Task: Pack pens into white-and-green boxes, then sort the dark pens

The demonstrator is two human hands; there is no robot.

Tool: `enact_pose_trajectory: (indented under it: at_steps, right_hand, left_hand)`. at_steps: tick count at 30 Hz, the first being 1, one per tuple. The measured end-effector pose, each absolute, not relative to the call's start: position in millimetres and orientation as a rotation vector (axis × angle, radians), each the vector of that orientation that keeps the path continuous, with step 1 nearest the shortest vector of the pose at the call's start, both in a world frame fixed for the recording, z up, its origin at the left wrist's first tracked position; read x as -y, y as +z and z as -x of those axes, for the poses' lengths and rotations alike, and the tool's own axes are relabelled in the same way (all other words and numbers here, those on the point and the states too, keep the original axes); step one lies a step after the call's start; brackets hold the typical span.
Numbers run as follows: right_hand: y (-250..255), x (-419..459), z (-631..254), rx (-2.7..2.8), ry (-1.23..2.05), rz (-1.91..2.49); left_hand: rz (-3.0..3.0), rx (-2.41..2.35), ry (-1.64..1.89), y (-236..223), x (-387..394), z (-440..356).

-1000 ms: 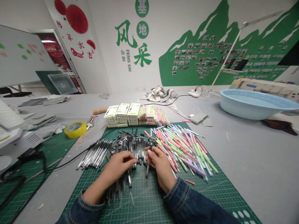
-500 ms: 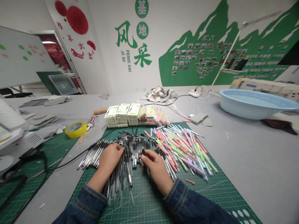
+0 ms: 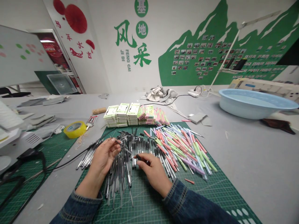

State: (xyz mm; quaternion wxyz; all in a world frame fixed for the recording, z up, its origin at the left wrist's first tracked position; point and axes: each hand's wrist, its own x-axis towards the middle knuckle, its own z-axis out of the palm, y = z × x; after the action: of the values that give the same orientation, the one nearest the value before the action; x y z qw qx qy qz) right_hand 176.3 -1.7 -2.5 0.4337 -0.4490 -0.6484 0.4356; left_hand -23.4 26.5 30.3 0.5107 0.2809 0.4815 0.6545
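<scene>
My left hand (image 3: pixel 106 155) is raised over the pile, pinching a slim dark pen part (image 3: pixel 125 148) that slants down toward my right hand. Its thin end comes close to the fingers of my right hand (image 3: pixel 153 169), closed on a small black pen piece (image 3: pixel 138 157), mostly hidden by the fingers. Beneath and between both hands lie black and clear pens (image 3: pixel 116 182), loosely heaped on the green cutting mat (image 3: pixel 144 205). To the right, a pile of pastel pens (image 3: pixel 184 146) in pink, green, blue and purple spreads out.
Small stacked boxes (image 3: pixel 122 113) stand behind the pens. Yellow tape (image 3: pixel 74 129) and a glue tube (image 3: pixel 92 120) lie left, near a black cable (image 3: pixel 67 162). A blue basin (image 3: pixel 252 105) sits far right; grey cloth (image 3: pixel 161 94) is bunched at the back.
My left hand has lifted out of the dark pile with a slim pen part and turned inward. My right hand has shifted slightly left, bringing its black piece close to that part.
</scene>
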Motion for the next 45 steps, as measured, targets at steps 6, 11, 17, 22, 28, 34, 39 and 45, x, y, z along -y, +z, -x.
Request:
enact_pose_trajectory:
  at_steps: [6,11,17,22,28,34,39,45]
  right_hand:
    - [1.3,3.1,-176.3,1.661,1.052,1.116]
    - [-0.2,3.0,-176.1,1.680,1.019,1.098]
    - [-3.3,2.9,-176.1,1.704,0.985,1.084]
    - [0.8,3.8,-176.7,1.777,0.945,1.056]
    - [3.4,3.5,-176.8,1.658,1.137,0.999]
    - [3.9,2.7,-175.9,1.433,1.325,0.981]
    - [0.3,1.6,-175.3,1.399,1.364,0.951]
    - [-2.3,0.1,-174.6,1.408,1.376,0.975]
  left_hand:
    - [-0.706,-1.151,1.575,32.0,-23.4,16.5]
    - [-0.744,-1.157,1.570,29.1,-23.2,18.1]
    - [-0.869,-1.185,1.577,33.4,-21.3,20.4]
    - [-1.208,-1.194,1.484,40.8,-12.3,16.3]
    - [-1.539,-1.181,0.996,44.2,-6.9,13.0]
    - [-1.737,-1.777,0.889,31.4,-22.8,56.5]
    - [-1.862,-2.212,0.432,14.9,-29.9,84.0]
    - [-1.963,-2.290,0.321,8.6,-37.2,84.6]
